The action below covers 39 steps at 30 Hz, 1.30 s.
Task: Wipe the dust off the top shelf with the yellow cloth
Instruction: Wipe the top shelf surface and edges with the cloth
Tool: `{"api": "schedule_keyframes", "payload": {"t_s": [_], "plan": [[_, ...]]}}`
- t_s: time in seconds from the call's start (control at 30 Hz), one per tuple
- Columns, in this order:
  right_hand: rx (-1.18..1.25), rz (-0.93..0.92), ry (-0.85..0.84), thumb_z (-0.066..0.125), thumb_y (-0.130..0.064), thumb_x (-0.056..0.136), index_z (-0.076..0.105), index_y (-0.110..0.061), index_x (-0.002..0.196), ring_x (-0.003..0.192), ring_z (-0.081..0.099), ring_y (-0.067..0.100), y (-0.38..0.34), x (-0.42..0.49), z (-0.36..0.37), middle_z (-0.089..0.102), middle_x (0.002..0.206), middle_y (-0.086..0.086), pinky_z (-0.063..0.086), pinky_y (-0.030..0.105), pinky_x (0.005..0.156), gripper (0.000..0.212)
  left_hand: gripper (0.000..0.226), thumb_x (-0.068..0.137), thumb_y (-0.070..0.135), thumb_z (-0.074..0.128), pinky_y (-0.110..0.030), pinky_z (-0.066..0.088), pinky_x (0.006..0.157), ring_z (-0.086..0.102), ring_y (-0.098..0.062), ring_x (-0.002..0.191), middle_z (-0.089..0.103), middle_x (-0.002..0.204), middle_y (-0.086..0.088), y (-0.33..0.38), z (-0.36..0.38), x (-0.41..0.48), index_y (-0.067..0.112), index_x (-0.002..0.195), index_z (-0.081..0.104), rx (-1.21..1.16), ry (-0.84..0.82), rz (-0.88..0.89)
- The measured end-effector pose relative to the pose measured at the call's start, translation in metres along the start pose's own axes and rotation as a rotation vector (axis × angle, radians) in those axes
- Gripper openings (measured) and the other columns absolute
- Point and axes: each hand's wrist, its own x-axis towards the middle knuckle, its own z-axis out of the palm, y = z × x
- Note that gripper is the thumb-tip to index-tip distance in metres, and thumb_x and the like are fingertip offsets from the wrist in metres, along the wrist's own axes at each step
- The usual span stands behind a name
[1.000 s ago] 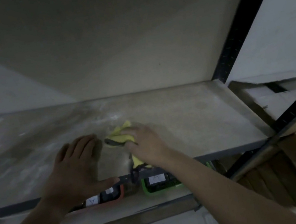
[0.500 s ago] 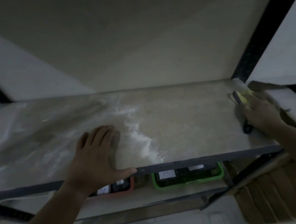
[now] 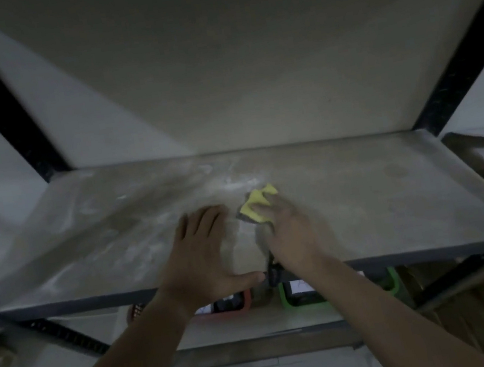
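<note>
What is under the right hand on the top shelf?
The yellow cloth, pressed on the top shelf: its far end shows beyond the right hand. The part beneath the palm is covered.

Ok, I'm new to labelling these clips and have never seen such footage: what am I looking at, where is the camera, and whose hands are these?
There is no machine here: a person wears one wide-angle camera on the head, looking forward and down, so both bare arms are their own. The left hand lies flat on the top shelf, thumb at its front edge. The right hand presses the yellow cloth onto the shelf; blur hides whether its fingers curl round it. Pale dust streaks show on the shelf's left part. Below, a red bin and a green bin sit on a lower shelf.
</note>
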Motion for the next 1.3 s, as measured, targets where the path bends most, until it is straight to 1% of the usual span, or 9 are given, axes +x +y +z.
{"api": "schedule_keyframes", "payload": {"t_s": [0.13,0.23,0.37,0.6,0.8,0.9,1.03,1.1,1.3], "plan": [[0.084,0.234,0.044,0.049,-0.011,0.094,0.055,-0.018,0.132,0.105,0.06,0.03,0.02,0.004,-0.044,0.06,0.119,0.006,0.04,0.019,0.083,0.04,0.123,0.07,0.096,0.047,-0.058,0.026,0.121,0.033,-0.035,0.15,0.038,0.16,-0.01,-0.04,-0.014,-0.024,0.014,0.16,0.029,0.025,0.022,0.042],[-0.026,0.401,0.204,0.052,-0.018,0.094,0.059,-0.008,0.123,0.108,0.058,0.037,0.076,-0.002,-0.081,0.06,0.126,0.019,0.045,0.039,0.092,0.032,0.122,0.071,0.098,0.042,-0.056,0.025,0.122,0.036,-0.036,0.147,0.039,0.159,-0.01,-0.084,-0.027,-0.042,0.014,0.159,0.03,0.081,-0.007,0.032],[-0.082,0.535,0.147,0.042,-0.025,0.099,0.052,-0.012,0.134,0.124,0.046,0.038,0.115,-0.022,-0.11,0.047,0.141,0.018,0.035,0.042,0.103,0.038,0.124,0.07,0.099,0.041,-0.059,0.026,0.121,0.038,-0.035,0.146,0.042,0.156,-0.012,-0.125,-0.039,-0.054,0.008,0.153,0.038,0.148,-0.045,0.017],[-0.222,0.433,0.097,0.048,-0.024,0.094,0.052,-0.006,0.132,0.101,0.055,0.04,0.104,-0.036,-0.087,0.048,0.13,0.024,0.039,0.035,0.079,0.043,0.122,0.071,0.099,0.039,-0.052,0.025,0.121,0.04,-0.03,0.144,0.046,0.155,-0.009,-0.144,-0.038,-0.058,0.007,0.151,0.045,0.156,-0.072,0.043],[-0.231,0.365,0.167,0.057,-0.024,0.088,0.055,-0.007,0.127,0.095,0.059,0.033,0.008,-0.033,-0.01,0.056,0.123,0.017,0.049,0.039,0.084,0.042,0.123,0.068,0.101,0.039,-0.048,0.027,0.121,0.042,-0.027,0.144,0.045,0.155,-0.006,-0.145,-0.036,-0.058,0.009,0.15,0.047,0.106,-0.059,0.027],[-0.23,0.196,0.199,0.058,-0.029,0.087,0.056,-0.019,0.131,0.112,0.058,0.032,-0.063,-0.017,0.039,0.055,0.133,0.011,0.049,0.042,0.094,0.044,0.121,0.069,0.101,0.038,-0.05,0.032,0.119,0.045,-0.028,0.141,0.048,0.151,-0.006,-0.144,-0.039,-0.058,0.009,0.146,0.05,0.096,-0.051,0.032],[-0.044,0.112,0.02,0.047,-0.021,0.095,0.045,-0.023,0.14,0.137,0.035,0.022,-0.119,0.017,0.07,0.025,0.156,0.002,0.029,0.022,0.108,0.044,0.117,0.07,0.099,0.038,-0.052,0.039,0.114,0.05,-0.031,0.136,0.053,0.146,-0.008,-0.146,-0.038,-0.058,0.008,0.141,0.056,0.081,-0.018,0.059],[0.046,0.137,-0.011,0.046,-0.013,0.096,0.047,-0.019,0.14,0.132,0.042,0.02,-0.11,0.022,0.056,0.032,0.154,0.002,0.023,0.006,0.093,0.044,0.115,0.069,0.099,0.043,-0.051,0.038,0.114,0.049,-0.03,0.137,0.052,0.146,-0.007,-0.147,-0.036,-0.058,0.01,0.141,0.056,0.06,0.0,0.064],[-0.024,0.261,0.24,0.051,-0.003,0.09,0.05,-0.001,0.134,0.109,0.055,0.031,0.006,0.016,-0.025,0.052,0.132,0.025,0.042,0.022,0.09,0.045,0.112,0.062,0.094,0.054,-0.04,0.028,0.114,0.043,-0.025,0.136,0.049,0.146,-0.001,-0.147,-0.036,-0.058,0.015,0.141,0.051,0.025,0.064,0.072]]}}
